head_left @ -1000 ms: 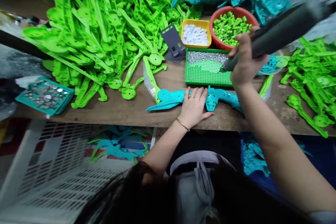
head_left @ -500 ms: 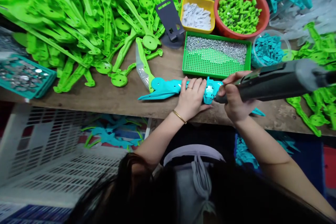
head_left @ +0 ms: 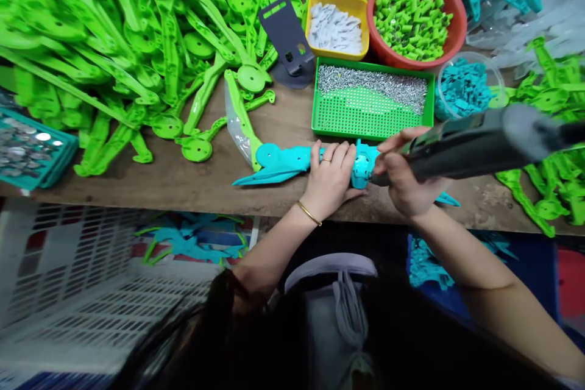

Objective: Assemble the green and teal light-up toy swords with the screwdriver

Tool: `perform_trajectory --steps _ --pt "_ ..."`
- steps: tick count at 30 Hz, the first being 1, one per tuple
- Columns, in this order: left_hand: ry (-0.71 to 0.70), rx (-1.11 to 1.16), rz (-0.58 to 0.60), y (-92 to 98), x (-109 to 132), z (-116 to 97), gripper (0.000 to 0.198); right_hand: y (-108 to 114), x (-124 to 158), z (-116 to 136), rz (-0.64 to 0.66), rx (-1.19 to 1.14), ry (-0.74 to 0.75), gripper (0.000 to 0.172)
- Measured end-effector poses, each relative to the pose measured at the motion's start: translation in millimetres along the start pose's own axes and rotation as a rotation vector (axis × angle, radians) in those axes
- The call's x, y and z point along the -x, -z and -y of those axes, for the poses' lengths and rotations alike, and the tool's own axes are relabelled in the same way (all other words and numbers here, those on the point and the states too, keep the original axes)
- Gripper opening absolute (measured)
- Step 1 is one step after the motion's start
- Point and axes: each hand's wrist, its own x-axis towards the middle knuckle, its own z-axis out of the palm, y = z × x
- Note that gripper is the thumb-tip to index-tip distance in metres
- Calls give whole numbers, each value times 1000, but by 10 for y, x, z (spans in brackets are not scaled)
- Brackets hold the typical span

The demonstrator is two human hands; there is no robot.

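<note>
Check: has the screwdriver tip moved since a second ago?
Yes. The right hand brought the electric screwdriver from over the green screw tray down to the teal part at the table's near edge.

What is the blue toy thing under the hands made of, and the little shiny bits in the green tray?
The blue toy piece looks like moulded plastic: one even turquoise colour, smooth with a soft sheen. The shiny bits look like metal, probably small screws: silvery and glinting. The green tray seems plastic too, with a gridded floor.
</note>
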Motion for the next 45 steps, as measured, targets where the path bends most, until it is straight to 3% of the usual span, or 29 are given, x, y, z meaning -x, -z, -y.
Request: perform_trajectory --steps 3,6,8,10,13,16,19,24,28,31,35,41,45 --pt "-7 4 -10 1 -3 3 90 -121 -490 -35 -274 -134 157 23" --pt "-21 -13 -30 0 -5 5 90 -231 -962 -320 -454 -126 213 39" --pt "-22 -22 -37 -6 -4 10 89 -265 -1131 -562 -482 -88 186 50" --pt "-23 -24 -41 -17 -2 15 89 -255 -1174 -761 -395 -32 100 53" --pt "-28 -23 -47 -35 0 24 90 -185 -1122 -912 -184 47 -53 50" --pt "-24 -18 -50 -38 -1 27 90 -151 -1086 -937 -104 88 -93 49" --pt "-25 -22 -50 -28 -2 24 89 -204 -1115 -880 -140 99 -31 49" --pt "-28 -37 -54 -31 2 23 89 -205 -1096 -483 -409 -89 256 43" --pt "-24 -18 -51 -51 5 29 90 21 -756 -96 -294 -133 255 20" --pt "-25 -15 -60 -47 4 29 88 163 -436 8 -253 -100 200 21" --pt "-28 -20 -72 -35 2 25 86 201 -238 -97 -215 -42 216 22" --pt "-19 -1 -73 -43 3 21 84 167 -228 -353 -213 116 144 32" --pt "-5 19 -55 -30 -11 6 84 171 -169 -364 -170 128 115 35"
